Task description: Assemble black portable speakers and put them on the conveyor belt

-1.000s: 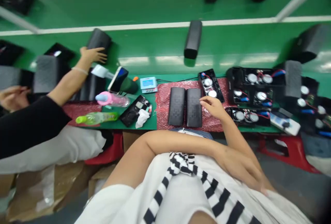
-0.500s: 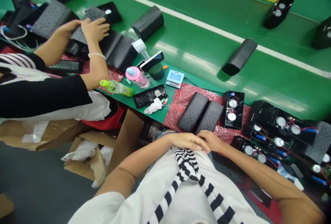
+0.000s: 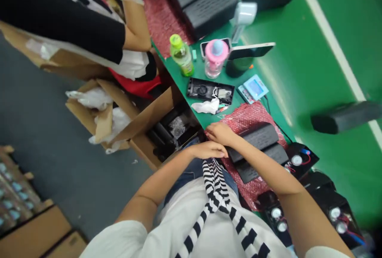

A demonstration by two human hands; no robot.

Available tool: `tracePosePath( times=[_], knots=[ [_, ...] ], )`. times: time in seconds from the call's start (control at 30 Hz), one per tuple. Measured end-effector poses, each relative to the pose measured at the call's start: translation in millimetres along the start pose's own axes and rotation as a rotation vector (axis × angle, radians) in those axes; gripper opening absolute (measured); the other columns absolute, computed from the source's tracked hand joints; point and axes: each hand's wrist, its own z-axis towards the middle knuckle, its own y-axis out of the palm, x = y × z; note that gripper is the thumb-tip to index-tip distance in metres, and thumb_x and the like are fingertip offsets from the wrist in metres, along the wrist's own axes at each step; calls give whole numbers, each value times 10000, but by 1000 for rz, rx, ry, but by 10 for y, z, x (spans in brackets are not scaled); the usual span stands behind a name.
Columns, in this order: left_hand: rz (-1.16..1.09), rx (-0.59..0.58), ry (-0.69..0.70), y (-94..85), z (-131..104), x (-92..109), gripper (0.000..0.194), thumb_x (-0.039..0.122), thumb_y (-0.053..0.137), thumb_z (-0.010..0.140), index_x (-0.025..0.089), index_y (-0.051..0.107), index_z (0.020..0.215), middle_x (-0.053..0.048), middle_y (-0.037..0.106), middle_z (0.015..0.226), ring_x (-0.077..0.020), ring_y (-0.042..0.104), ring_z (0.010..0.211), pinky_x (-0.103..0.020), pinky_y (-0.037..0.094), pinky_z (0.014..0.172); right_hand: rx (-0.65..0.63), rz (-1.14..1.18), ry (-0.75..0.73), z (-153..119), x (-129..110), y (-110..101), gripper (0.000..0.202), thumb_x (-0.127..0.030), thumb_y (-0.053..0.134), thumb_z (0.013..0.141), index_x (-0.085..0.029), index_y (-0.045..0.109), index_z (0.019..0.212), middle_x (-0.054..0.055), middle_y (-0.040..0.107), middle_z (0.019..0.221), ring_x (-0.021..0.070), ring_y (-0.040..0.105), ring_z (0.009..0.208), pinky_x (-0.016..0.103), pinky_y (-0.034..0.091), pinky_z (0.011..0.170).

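Note:
Two black speaker shells point(image 3: 253, 138) lie side by side on red bubble wrap point(image 3: 247, 114) at the edge of the green table point(image 3: 179, 81). My right hand point(image 3: 219, 132) rests on the near end of the wrap, touching the end of the closer shell. Just below it, at the table edge above my lap, my left hand point(image 3: 205, 150) lies flat and holds nothing. An open speaker half with round drivers and red wires point(image 3: 298, 158) sits beside the shells.
A black open casing point(image 3: 210, 90), white cloth point(image 3: 205, 107), blue meter point(image 3: 253, 88), pink bottle point(image 3: 215, 57), green bottle point(image 3: 181, 55) and propped phone point(image 3: 250, 50) stand further along. A co-worker's arm point(image 3: 134, 15) reaches in. An open cardboard box point(image 3: 149, 119) sits below the table. One black speaker point(image 3: 346, 117) lies on the belt.
My head has turned left and down, so the floor and cardboard box fill the left. My right hand slid along the table edge to the near end of the wrap; my left hand stays beside it.

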Motion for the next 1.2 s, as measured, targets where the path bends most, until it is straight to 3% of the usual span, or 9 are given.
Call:
tracePosePath(
  times=[0.17,0.27,0.37,0.47,0.57,0.67,0.87,1.0,1.2],
  knots=[
    [84,659,-449,-540,-333,-1090,236,252,499,884,134,686,969,-56,704,1037,-179,620,1013,-263,457,902,-203,-287,-307,803,-74,222,239,-233,457,917,-120,637,1027,147,646,1012,264,573,974,364,363,793],
    [83,864,-656,-845,-539,-1827,299,260,418,929,112,643,1059,-103,646,1165,-216,565,1127,-332,430,970,-351,-450,-566,1147,-10,442,255,-189,431,911,-97,660,978,169,658,979,275,562,962,412,317,854],
    [57,889,-862,-1078,-758,-2549,298,323,458,940,110,618,1073,-105,638,1127,-214,592,1063,-403,467,936,-447,-490,-709,1294,109,598,265,-248,457,902,-92,670,916,162,667,897,265,565,888,414,304,829],
    [54,814,-1006,-1282,-868,-3231,326,391,548,903,131,603,1090,-85,627,1113,-206,607,1016,-429,501,895,-416,-437,-731,1303,185,675,258,-254,450,896,-106,661,904,141,658,861,241,556,819,386,308,755],
    [105,725,-1085,-1549,-756,-3855,333,384,576,888,139,597,1112,-91,611,1152,-215,594,1053,-437,498,909,-389,-429,-705,1280,196,714,214,-221,467,879,-124,656,858,117,643,796,226,541,763,375,310,720],
    [193,647,-1082,-1894,-424,-4387,332,376,586,882,141,599,1116,-93,608,1171,-221,586,1075,-447,485,928,-343,-393,-708,1267,187,746,231,-191,440,900,-154,647,805,98,629,735,210,525,705,379,330,710],
    [356,626,-1003,-2369,337,-5164,423,404,572,882,146,542,1217,-115,558,1279,-240,551,1146,-463,447,971,-312,-213,-549,1228,167,786,386,-189,313,954,-254,656,790,76,654,742,198,546,684,406,421,820],
    [352,587,-1002,-2359,593,-5492,496,414,632,834,135,528,1231,-133,517,1332,-262,524,1185,-440,448,965,-224,-32,-396,1197,160,775,410,-248,293,973,-313,665,814,54,673,750,181,586,709,383,458,849],
    [310,612,-977,-2234,653,-5554,525,340,638,840,112,479,1284,-180,449,1385,-298,462,1255,-468,410,1012,29,-325,-598,1206,124,769,349,-151,362,938,-272,663,812,25,697,795,161,604,751,337,462,848]
  ],
)
